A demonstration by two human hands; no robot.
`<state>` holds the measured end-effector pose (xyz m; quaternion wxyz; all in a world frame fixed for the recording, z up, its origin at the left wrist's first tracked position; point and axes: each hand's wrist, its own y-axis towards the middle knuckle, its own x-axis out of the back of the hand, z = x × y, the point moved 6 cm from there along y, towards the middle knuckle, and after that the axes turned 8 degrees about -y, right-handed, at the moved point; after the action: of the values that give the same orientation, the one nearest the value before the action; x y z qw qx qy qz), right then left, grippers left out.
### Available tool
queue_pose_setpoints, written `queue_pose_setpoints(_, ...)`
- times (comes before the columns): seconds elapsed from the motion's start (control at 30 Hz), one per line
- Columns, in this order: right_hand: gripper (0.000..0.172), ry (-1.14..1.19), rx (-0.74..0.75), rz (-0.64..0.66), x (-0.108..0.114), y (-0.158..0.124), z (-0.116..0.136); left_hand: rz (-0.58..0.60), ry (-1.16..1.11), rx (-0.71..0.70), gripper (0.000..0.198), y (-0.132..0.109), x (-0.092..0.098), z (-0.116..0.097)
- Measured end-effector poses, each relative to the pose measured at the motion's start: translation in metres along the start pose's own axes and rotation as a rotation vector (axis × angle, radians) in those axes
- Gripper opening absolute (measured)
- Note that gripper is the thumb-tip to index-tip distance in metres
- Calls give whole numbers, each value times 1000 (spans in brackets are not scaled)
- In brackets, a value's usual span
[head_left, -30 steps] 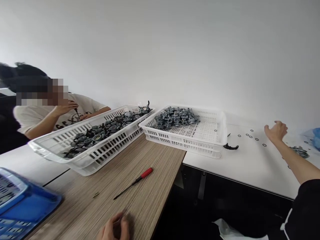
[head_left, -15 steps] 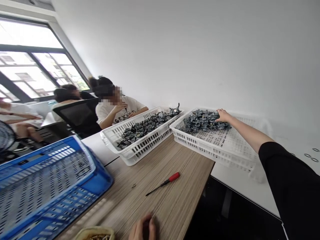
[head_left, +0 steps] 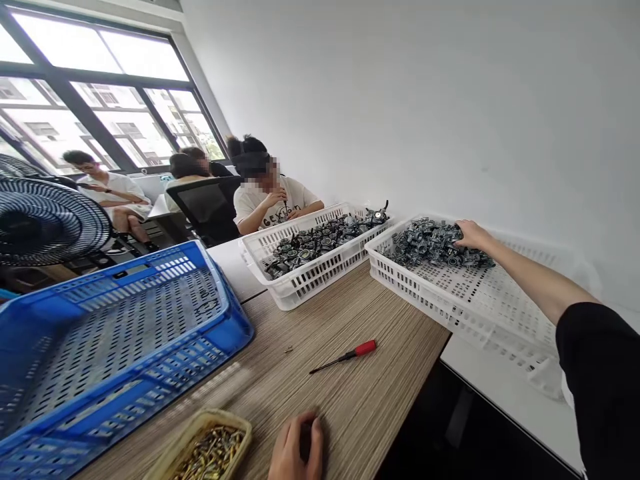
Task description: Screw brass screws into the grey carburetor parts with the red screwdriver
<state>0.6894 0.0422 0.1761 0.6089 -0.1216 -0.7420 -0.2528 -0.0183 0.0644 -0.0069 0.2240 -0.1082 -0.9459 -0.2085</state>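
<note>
My right hand [head_left: 473, 235] reaches into a white perforated basket [head_left: 415, 291] on the right. Its fingers and thumb are curled around a small grey part at the edge of a heap of grey parts [head_left: 430, 243]; the part's exact shape is hidden. On the wood-grain table, my left hand [head_left: 297, 445] rests with bent fingers, the thumb apart and nothing between them. Beyond it lies a screwdriver [head_left: 345, 355] with a red handle and dark shaft. A yellowish tub [head_left: 246, 440] of brass-coloured screws [head_left: 213, 453] stands left of that hand.
Another white basket [head_left: 300, 293] holds dark round parts with levers. A large blue crate [head_left: 235, 327] occupies the left side, near a black fan [head_left: 50, 220]. Across the table a co-worker [head_left: 277, 200] sits, and more people sit by the windows. Tiny pieces [head_left: 289, 349] lie on the table.
The view has swung left and down, so the screw tub and fan show more fully. My right hand stays at the grey heap, and my left hand still rests on the table.
</note>
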Motion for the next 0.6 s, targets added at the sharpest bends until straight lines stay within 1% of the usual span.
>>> queue_pose_setpoints(0.07,81,33,20,-50,17,-10,12,58,4,-24,36,3,-3,3)
queue_pose_setpoints(0.13,84,146,45,-137,42,-21,31,37,-13,-39,35,5,-6,1)
queue_pose_setpoints(0.2,88,367,54,-235,71,-35,56,-41,-44,-39,36,5,-8,-5)
queue_pose_setpoints(0.23,88,513,41,-261,84,-42,69,-70,-59,-40,36,5,-9,-9)
queue_pose_setpoints(0.27,84,677,34,-248,95,-50,86,-81,-72,-43,35,6,-12,-14)
queue_pose_setpoints(0.3,77,865,34,-199,103,-59,105,-87,-82,-48,34,6,-14,-18)
queue_pose_setpoints(0.37,64,1221,84,16,111,-79,156,-93,-85,-52,32,7,-17,-27)
queue_pose_setpoints(0.43,59,1448,128,235,115,-106,212,-86,-82,-49,27,8,-20,-34)
queue_pose_setpoints(0.5,60,1552,181,419,111,-136,270,-94,-87,-60,22,8,-21,-41)
queue_pose_setpoints(0.57,61,1608,223,583,98,-168,326,-111,-94,-41,16,9,-21,-47)
queue_pose_setpoints(0.6,59,1623,234,654,88,-183,352,-127,-109,-24,14,9,-21,-49)
